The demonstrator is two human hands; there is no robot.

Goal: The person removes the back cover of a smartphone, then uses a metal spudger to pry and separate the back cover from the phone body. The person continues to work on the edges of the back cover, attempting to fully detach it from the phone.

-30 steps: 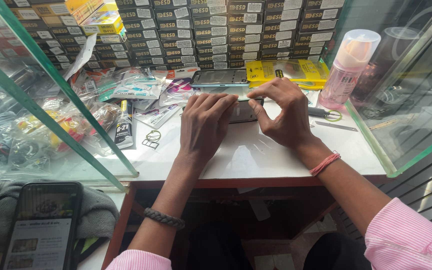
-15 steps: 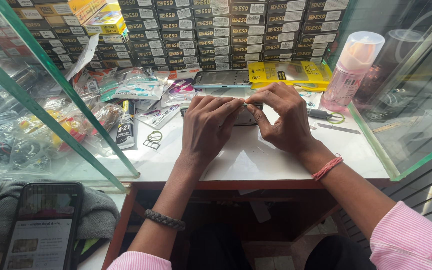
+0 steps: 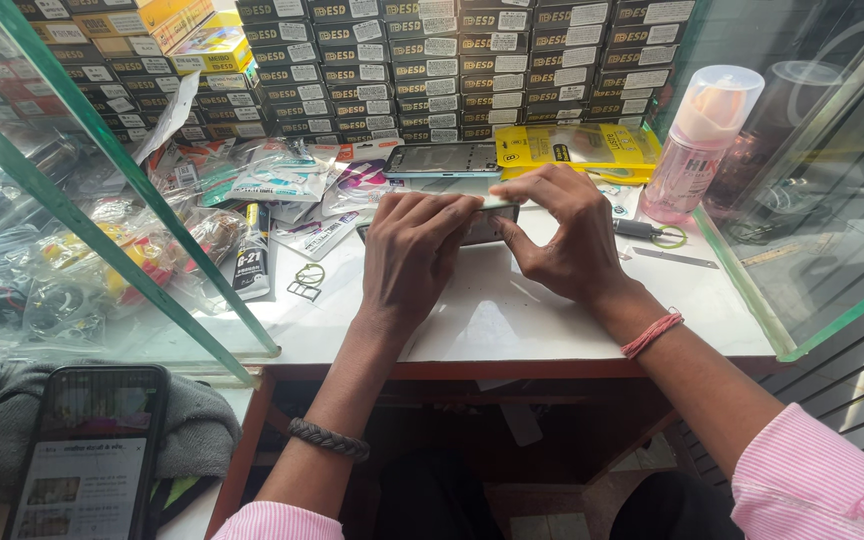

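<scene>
A white counter [image 3: 512,320] sits between 2 glass panes [image 3: 72,200], backed by stacked dark boxes [image 3: 432,70].

Pink striped sleeves, a dark braided bracelet [image 3: 328,439], a red wristband [image 3: 651,334].

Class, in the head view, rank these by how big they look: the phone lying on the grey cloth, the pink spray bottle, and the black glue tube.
1. Phone, though it lies nearest the camera.
2. Pink spray bottle.
3. Black glue tube.
</scene>
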